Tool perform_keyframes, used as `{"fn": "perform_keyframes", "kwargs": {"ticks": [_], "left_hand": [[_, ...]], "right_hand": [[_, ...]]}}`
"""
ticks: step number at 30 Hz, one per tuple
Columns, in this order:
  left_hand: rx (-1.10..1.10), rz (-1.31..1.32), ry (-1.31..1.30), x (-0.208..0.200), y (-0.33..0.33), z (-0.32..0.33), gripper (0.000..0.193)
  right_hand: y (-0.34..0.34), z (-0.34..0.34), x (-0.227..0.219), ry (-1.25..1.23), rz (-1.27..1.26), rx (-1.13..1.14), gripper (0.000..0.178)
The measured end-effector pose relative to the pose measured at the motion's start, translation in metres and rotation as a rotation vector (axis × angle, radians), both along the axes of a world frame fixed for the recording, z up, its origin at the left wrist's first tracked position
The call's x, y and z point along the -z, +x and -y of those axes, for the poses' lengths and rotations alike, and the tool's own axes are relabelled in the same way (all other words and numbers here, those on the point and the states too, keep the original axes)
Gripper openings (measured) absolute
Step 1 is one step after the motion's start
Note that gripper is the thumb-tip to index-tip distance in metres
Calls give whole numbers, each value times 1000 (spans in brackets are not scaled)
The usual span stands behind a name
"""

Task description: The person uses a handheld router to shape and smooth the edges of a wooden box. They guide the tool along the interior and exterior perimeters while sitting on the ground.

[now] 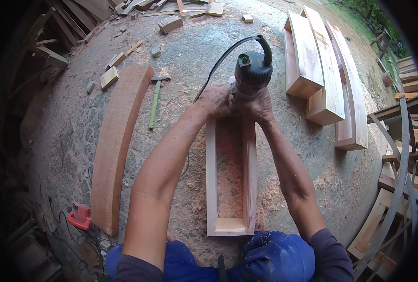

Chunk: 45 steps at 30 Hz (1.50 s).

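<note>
Both my arms reach forward to a router (253, 75), a corded power tool with a dark top and a thick cable. It stands upright over the far end of a long, narrow wooden frame (212, 183). My left hand (217, 99) is closed around the tool's left side, and my right hand (260, 109) grips its right side. The hands and the tool's body cover its base and the frame's far end. Inside the frame, wood shavings lie on the ground, and a groove or step runs along its right-hand wall.
Left of the frame lie a thick wooden plank (119, 150), a hammer (155, 102) with a green handle and a red power tool (80, 215). Several wooden box frames (307, 56) stand at the far right. Offcuts (170, 24) are scattered at the back. Curved strips (399, 183) lean at right.
</note>
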<state>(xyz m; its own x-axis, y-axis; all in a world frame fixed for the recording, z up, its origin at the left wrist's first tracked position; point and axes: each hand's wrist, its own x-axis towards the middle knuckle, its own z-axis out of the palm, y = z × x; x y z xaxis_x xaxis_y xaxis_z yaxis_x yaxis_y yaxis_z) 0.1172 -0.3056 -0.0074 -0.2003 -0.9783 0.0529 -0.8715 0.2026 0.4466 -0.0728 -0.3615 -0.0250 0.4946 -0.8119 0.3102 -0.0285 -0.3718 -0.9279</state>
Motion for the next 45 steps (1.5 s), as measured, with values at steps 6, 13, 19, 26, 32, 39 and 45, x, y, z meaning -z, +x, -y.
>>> {"fn": "perform_keyframes", "kwargs": {"ticks": [6,13,19,26,32,39,45], "left_hand": [[-29,7,127,-11,-6,18,66],[-5,-159,166,-12,4,19,60],[-39,-155,227,-8,28,11,60],[30,-141,154,-14,44,-2,66],[-80,-136,168,-15,53,-11,71],[-127,-228,173,-13,58,-30,76],[-164,-260,110,-3,47,-48,77]], "right_hand": [[-3,21,5,-40,-62,-44,88],[9,19,5,-2,-3,3,85],[30,8,0,-14,17,17,86],[51,3,1,66,47,-13,83],[67,-2,-7,28,72,-41,80],[75,-16,-19,26,52,-87,82],[66,-25,-18,-11,-18,-122,84]]}}
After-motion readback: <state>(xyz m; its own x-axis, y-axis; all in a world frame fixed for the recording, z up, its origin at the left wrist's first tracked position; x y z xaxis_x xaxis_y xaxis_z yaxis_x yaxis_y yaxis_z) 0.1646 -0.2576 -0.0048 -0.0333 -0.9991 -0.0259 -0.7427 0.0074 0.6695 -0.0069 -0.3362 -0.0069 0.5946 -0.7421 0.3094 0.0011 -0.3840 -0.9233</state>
